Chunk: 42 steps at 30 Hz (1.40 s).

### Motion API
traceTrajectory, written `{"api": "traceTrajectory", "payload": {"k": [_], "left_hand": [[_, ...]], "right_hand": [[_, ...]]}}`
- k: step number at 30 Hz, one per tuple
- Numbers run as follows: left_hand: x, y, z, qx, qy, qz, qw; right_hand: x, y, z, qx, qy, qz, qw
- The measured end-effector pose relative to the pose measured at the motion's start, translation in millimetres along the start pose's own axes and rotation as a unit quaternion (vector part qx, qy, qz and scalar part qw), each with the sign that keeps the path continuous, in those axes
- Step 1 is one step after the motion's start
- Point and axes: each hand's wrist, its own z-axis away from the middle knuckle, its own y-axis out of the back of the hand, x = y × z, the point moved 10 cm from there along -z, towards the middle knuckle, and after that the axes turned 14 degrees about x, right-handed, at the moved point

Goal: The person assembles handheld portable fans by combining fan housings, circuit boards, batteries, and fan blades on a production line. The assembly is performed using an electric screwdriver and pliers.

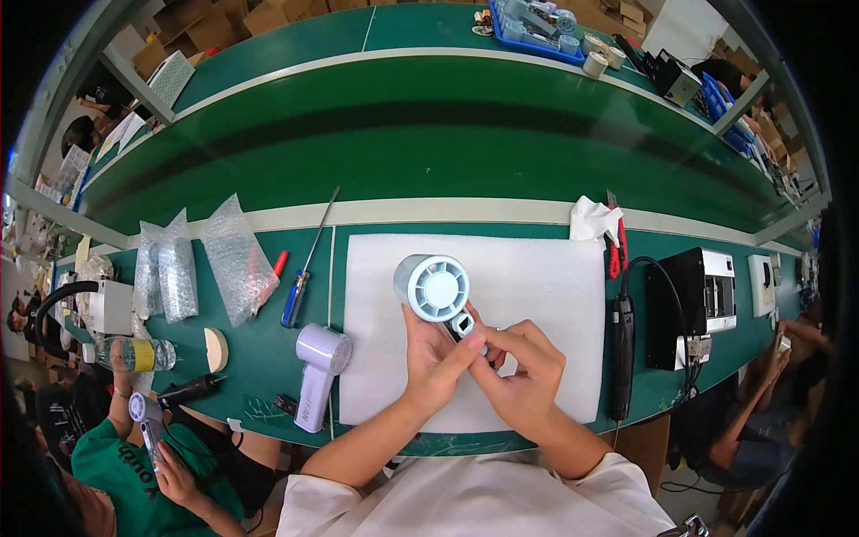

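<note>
A light blue handheld fan (433, 288) is held above a white foam mat (385, 268), its round grille facing up. My left hand (428, 362) wraps round it from the left, the thumb lying over the handle. My right hand (526, 371) is closed at the handle's lower part, thumb and fingertips pressed together there; much of the handle is hidden by my fingers. A small dark opening shows on the handle just below the fan head. Left of the mat lies a purple handheld fan (315, 380).
Left lie a blue-handled screwdriver (295, 295), bubble-wrap bags (234, 259) and a plastic bottle (143, 354). Right are a black electric screwdriver (622, 358), red-handled pliers (615, 259), a crumpled tissue (593, 220) and a black power box (680, 309). A co-worker (134, 465) holds another fan.
</note>
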Motion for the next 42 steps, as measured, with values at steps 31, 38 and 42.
{"api": "traceTrajectory", "payload": {"k": [31,38,42], "left_hand": [[4.2,-7.4,4.0,0.002,-0.005,-0.014,1.000],[2.7,-6.3,4.5,0.001,0.003,-0.015,1.000],[1.6,-6.3,4.9,-0.002,0.003,-0.016,1.000]], "right_hand": [[19.7,1.2,-1.6,-0.021,-0.092,-0.067,0.993],[22.0,1.4,-1.2,-0.014,-0.093,-0.058,0.994],[22.6,1.1,-1.0,-0.010,-0.095,-0.073,0.993]]}}
